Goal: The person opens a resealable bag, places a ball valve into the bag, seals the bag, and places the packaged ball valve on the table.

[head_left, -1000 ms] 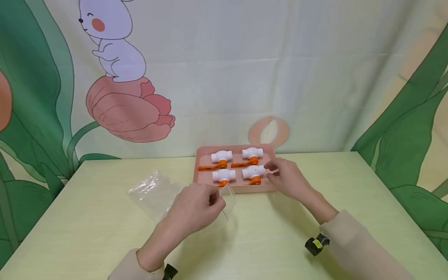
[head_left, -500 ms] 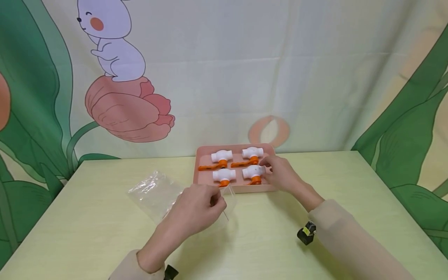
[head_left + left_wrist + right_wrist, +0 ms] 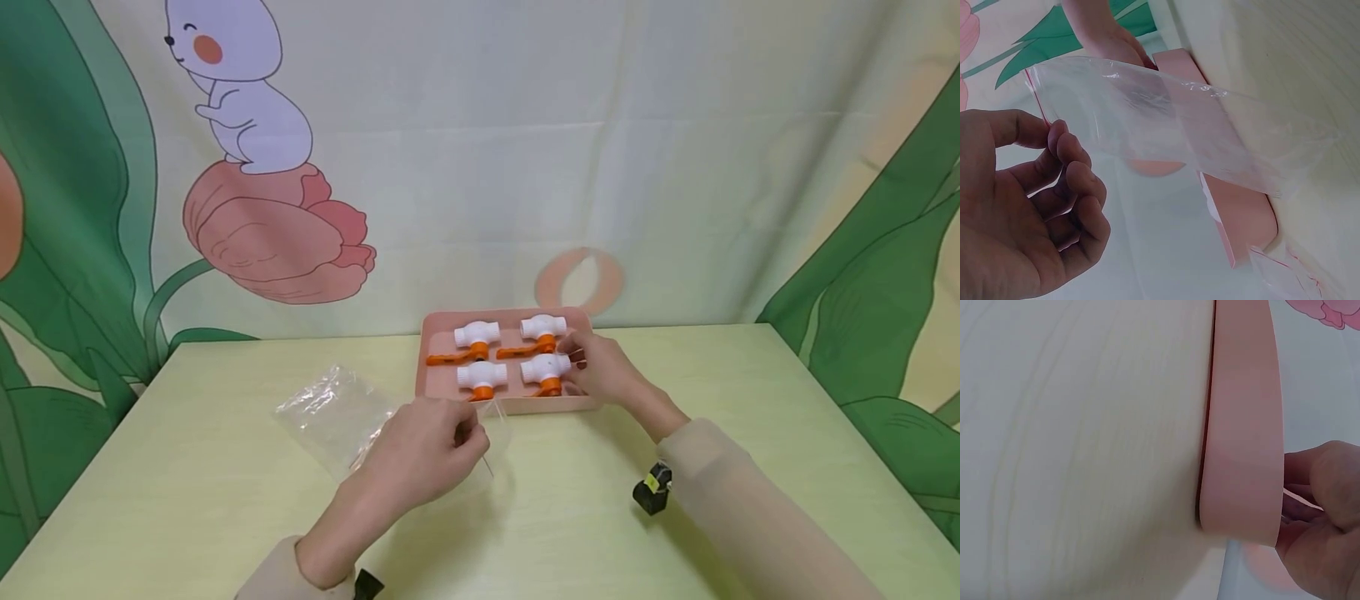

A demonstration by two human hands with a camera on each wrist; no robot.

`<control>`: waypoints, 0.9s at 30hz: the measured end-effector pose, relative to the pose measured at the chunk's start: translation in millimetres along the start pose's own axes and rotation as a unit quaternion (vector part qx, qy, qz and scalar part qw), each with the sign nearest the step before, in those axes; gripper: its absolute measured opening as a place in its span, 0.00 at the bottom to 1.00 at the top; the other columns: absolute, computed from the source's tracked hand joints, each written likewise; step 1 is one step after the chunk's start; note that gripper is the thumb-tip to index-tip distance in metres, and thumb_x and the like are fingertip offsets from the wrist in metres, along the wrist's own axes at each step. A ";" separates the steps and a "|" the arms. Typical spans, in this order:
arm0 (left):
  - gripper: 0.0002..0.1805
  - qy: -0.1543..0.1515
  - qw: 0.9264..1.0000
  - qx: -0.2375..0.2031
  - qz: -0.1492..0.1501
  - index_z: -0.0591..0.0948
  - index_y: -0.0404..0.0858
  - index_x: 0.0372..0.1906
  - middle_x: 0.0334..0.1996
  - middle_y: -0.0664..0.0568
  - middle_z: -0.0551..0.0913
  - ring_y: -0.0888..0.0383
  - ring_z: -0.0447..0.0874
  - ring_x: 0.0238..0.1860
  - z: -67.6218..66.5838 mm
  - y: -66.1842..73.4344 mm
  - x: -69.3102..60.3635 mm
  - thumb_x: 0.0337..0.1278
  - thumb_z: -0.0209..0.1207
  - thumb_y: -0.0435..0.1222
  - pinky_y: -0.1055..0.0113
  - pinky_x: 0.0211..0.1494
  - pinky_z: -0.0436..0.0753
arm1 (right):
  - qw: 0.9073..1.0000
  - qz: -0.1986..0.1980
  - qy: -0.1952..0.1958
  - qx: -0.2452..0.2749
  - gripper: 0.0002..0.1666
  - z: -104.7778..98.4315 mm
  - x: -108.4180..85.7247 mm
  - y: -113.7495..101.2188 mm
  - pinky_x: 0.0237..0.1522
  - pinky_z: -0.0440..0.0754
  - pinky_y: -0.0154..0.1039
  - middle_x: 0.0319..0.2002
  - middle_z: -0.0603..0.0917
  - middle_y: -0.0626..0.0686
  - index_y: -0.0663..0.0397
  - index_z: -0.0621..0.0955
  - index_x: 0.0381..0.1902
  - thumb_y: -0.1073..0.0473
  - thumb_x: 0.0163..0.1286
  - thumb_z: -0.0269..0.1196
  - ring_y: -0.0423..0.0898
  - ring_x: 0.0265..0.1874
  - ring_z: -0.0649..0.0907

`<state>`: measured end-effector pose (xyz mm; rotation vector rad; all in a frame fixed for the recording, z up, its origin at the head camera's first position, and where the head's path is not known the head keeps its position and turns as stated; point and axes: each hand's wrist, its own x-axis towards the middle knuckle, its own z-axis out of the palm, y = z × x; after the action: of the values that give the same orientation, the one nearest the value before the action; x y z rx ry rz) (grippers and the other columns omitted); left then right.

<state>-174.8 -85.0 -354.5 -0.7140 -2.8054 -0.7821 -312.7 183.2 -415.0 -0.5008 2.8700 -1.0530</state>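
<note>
White PVC ball valves with orange lever handles lie in two rows in a shallow pink tray (image 3: pixel 431 382). My left hand (image 3: pixel 420 450) pinches a clear zip bag (image 3: pixel 1129 106) by its red-lined edge, and the bag hangs in front of the tray. In the left wrist view it looks flat, with nothing visible inside. At the tray's right side, my right hand (image 3: pixel 606 371) has its thumb and fingers curled about the right end of the near right ball valve (image 3: pixel 545 367). The tray's wall hides those fingertips in the right wrist view.
Another clear plastic bag (image 3: pixel 330 412) lies on the pale wooden table (image 3: pixel 225 467) to the left of the tray. A printed curtain (image 3: pixel 465 167) hangs right behind the table's back edge. The tray stands close to that edge.
My right hand has moved left and its fingers have closed about the end of the near right ball valve. The left hand has stayed in place with the bag.
</note>
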 end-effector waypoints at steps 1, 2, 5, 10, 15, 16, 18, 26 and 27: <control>0.17 0.000 1.000 0.000 0.001 0.71 0.47 0.14 0.10 0.64 0.62 0.67 0.60 0.15 0.1 0.0 -0.2 0.56 0.56 0.31 0.70 0.20 0.61 | 1.000 0.001 -0.002 0.000 0.17 0.0 0.4 0.4 0.59 0.80 0.51 0.52 0.82 0.63 0.69 0.77 0.55 0.72 0.69 0.64 0.59 0.53 0.82; 0.17 -0.001 1.000 0.000 0.001 0.71 0.47 0.14 0.10 0.64 0.62 0.67 0.60 0.15 0.3 0.0 -0.5 0.56 0.57 0.31 0.70 0.20 0.61 | 1.000 0.000 -0.004 -0.001 0.17 0.0 0.8 0.9 0.59 0.80 0.51 0.52 0.82 0.63 0.68 0.77 0.55 0.72 0.70 0.63 0.58 0.53 0.82; 0.17 0.000 1.000 0.001 0.004 0.71 0.47 0.14 0.10 0.64 0.62 0.67 0.60 0.15 0.6 0.0 -0.9 0.56 0.57 0.31 0.70 0.20 0.61 | 1.000 -0.001 -0.004 -0.002 0.17 0.0 2.4 2.0 0.59 0.80 0.51 0.52 0.83 0.63 0.68 0.78 0.55 0.71 0.70 0.64 0.58 0.54 0.82; 0.17 -0.002 1.000 -0.001 0.006 0.72 0.47 0.15 0.11 0.64 0.63 0.67 0.60 0.15 0.7 0.7 -0.6 0.56 0.57 0.31 0.70 0.20 0.61 | 1.000 -0.001 -0.007 -0.004 0.15 0.5 5.5 2.9 0.59 0.80 0.50 0.51 0.83 0.62 0.67 0.78 0.53 0.71 0.69 0.64 0.57 0.52 0.82; 0.16 -0.005 1.000 0.000 0.008 0.72 0.47 0.15 0.11 0.63 0.63 0.66 0.60 0.15 1.8 1.4 -0.8 0.57 0.57 0.31 0.70 0.20 0.61 | 1.000 0.019 -0.016 -0.004 0.13 0.8 5.8 1.0 0.54 0.83 0.46 0.49 0.82 0.60 0.65 0.78 0.52 0.72 0.70 0.63 0.55 0.49 0.81; 0.16 -0.003 1.000 0.001 0.009 0.72 0.47 0.15 0.11 0.63 0.62 0.66 0.60 0.15 1.9 1.4 -0.9 0.56 0.57 0.31 0.70 0.20 0.61 | 1.000 0.024 -0.017 -0.003 0.13 0.8 5.8 0.6 0.53 0.83 0.45 0.49 0.82 0.60 0.65 0.78 0.52 0.72 0.71 0.63 0.55 0.48 0.81; 0.17 0.001 1.000 0.002 0.011 0.72 0.47 0.15 0.11 0.63 0.62 0.66 0.60 0.15 2.2 1.2 -1.1 0.56 0.57 0.30 0.70 0.21 0.61 | 0.999 0.031 -0.020 -0.002 0.14 0.9 6.0 0.0 0.51 0.84 0.43 0.49 0.82 0.60 0.65 0.78 0.53 0.73 0.71 0.62 0.54 0.47 0.80; 0.17 0.005 1.000 0.006 0.012 0.72 0.47 0.15 0.11 0.64 0.62 0.67 0.60 0.15 2.5 0.3 -0.5 0.56 0.58 0.31 0.70 0.20 0.60 | 0.999 0.032 -0.026 -0.001 0.14 -1.4 6.3 1.8 0.51 0.84 0.44 0.49 0.82 0.61 0.67 0.79 0.53 0.72 0.70 0.62 0.55 0.48 0.81; 0.17 0.005 1.000 0.006 0.011 0.72 0.47 0.15 0.11 0.64 0.62 0.67 0.60 0.15 2.7 0.3 -0.4 0.56 0.58 0.31 0.70 0.20 0.60 | 0.999 0.031 -0.027 0.000 0.14 -2.4 5.5 2.3 0.51 0.84 0.45 0.49 0.82 0.61 0.67 0.79 0.53 0.72 0.70 0.62 0.55 0.48 0.82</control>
<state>-174.4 -83.6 -356.8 -0.7355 -2.7870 -0.7635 -318.9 184.6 -414.2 -0.4310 2.8189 -1.0127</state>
